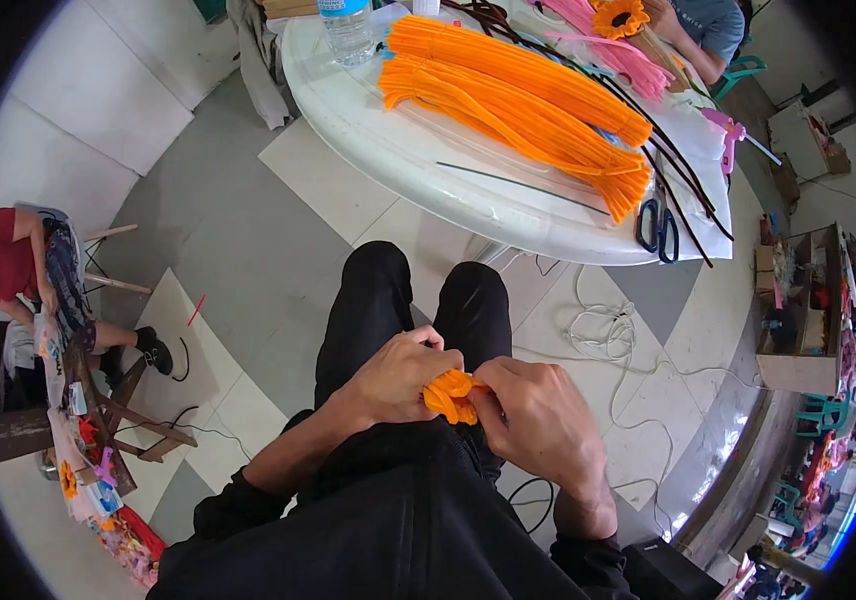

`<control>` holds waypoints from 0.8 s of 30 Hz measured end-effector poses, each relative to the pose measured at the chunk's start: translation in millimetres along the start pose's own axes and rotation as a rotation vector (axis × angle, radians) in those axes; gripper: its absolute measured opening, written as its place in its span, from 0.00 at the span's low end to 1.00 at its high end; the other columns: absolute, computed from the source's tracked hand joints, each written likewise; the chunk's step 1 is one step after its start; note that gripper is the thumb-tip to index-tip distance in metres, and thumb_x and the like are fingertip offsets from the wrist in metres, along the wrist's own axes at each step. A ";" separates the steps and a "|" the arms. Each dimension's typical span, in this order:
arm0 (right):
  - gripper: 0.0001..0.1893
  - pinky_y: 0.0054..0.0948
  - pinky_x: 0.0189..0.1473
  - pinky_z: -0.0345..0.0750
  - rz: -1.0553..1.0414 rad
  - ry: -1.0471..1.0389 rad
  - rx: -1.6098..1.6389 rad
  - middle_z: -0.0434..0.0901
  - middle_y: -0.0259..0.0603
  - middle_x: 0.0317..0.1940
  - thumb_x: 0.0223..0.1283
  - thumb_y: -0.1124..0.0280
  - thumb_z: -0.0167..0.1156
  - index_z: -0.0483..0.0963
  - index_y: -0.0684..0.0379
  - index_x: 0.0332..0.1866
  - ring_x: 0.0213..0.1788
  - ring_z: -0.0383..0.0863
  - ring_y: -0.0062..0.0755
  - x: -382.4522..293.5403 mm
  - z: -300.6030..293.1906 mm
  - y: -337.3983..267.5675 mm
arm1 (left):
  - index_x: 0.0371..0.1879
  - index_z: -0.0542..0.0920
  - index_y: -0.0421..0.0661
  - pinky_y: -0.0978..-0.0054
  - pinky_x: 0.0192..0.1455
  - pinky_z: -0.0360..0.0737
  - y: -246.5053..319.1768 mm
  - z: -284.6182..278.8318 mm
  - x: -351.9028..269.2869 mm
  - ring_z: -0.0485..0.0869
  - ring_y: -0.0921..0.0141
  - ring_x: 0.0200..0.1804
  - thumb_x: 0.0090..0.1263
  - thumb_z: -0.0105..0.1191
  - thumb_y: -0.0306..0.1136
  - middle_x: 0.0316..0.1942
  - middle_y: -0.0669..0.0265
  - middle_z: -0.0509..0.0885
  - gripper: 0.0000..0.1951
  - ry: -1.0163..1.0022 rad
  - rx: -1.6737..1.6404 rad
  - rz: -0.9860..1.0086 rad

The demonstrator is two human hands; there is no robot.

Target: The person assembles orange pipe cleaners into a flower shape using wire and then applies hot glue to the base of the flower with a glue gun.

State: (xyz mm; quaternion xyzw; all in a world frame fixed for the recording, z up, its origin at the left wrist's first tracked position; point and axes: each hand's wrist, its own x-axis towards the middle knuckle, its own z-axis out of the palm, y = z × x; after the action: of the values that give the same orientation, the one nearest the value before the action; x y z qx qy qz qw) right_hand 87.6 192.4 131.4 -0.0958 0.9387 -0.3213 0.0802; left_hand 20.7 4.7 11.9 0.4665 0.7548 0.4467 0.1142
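Note:
Over my lap, both hands meet at a looped bundle of orange pipe cleaners point(449, 397). My left hand point(401, 375) grips it from the left, its fingers curled and partly hidden behind the bundle. On the other side, my right hand point(540, 416) pinches the bundle's right edge between thumb and fingers. Two thick bunches of straight orange pipe cleaners point(503, 112) lie on the white table point(345, 135) before me. A single dark pipe cleaner point(521, 187) rests along the table's near side, and scissors with dark blue handles point(657, 229) lie at its right end.
Dark brown stems point(687, 176), a pink glue gun point(732, 135), pink pipe cleaners point(638, 64) and a water bottle point(345, 30) are on the table. Across it, a person holds an orange felt-like flower point(619, 18). Another person point(11, 255) sits at left. White cable point(608, 334) coils on the floor.

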 end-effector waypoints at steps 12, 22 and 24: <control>0.05 0.46 0.33 0.76 0.038 -0.055 -0.005 0.80 0.54 0.26 0.63 0.76 0.57 0.74 0.66 0.33 0.30 0.82 0.57 -0.6 5.4 -0.2 | 0.42 0.80 0.46 0.61 0.50 0.82 0.1 -2.1 -1.1 0.82 0.56 0.48 0.40 0.75 0.26 0.38 0.63 0.84 0.26 -0.069 -0.157 -0.118; 0.06 0.44 0.30 0.71 0.049 -0.110 0.503 0.77 0.53 0.22 0.67 0.77 0.57 0.74 0.68 0.35 0.25 0.79 0.54 2.2 2.6 5.1 | 0.41 0.81 0.44 0.65 0.47 0.84 -6.1 -3.1 -2.2 0.83 0.57 0.46 0.39 0.77 0.26 0.38 0.61 0.85 0.26 -0.078 -0.223 -0.055; 0.06 0.43 0.29 0.71 0.109 -0.153 0.582 0.77 0.53 0.22 0.67 0.76 0.57 0.75 0.69 0.35 0.25 0.79 0.52 3.1 4.4 6.6 | 0.41 0.81 0.44 0.65 0.47 0.84 -4.5 -8.6 -1.6 0.83 0.57 0.46 0.39 0.77 0.26 0.38 0.61 0.85 0.26 -0.047 -0.253 -0.034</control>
State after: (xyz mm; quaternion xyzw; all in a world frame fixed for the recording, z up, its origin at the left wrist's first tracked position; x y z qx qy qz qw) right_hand 84.7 194.2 123.6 -0.0422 0.8021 -0.5639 0.1919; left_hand 13.7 -2.3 12.9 0.4459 0.6974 0.5251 0.1975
